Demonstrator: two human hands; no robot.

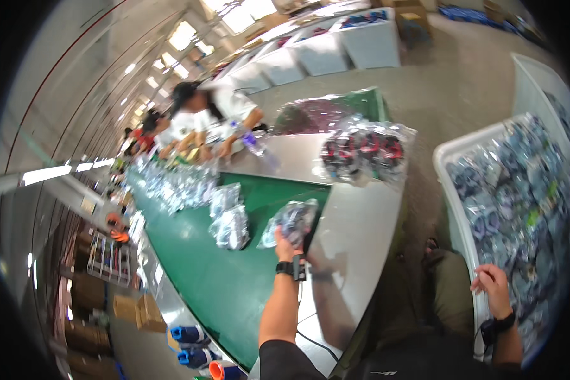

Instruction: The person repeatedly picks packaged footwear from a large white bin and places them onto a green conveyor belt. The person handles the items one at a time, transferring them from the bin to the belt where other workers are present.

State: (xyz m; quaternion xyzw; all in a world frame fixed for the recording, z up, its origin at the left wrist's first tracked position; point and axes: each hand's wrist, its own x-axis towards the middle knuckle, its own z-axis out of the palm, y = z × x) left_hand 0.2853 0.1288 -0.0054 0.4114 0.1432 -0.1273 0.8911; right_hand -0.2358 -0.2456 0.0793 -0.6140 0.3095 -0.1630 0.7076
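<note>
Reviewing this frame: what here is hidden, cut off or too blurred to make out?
All in the head view:
- Contents of the clear bag in the left hand: blurred, behind glare on the plastic.
- Left hand's fingers: hidden under the bag.
- Right hand at the white bin: whether it grips a packet is unclear; fisheye smear.
- Bin's far side: cut off by the dark rim.
- Co-workers along the green belt: too small and blurred.

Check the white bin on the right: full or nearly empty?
Full. The white bin is heaped to its rim with clear-bagged blue items, and the right hand rests at its near edge.
</note>
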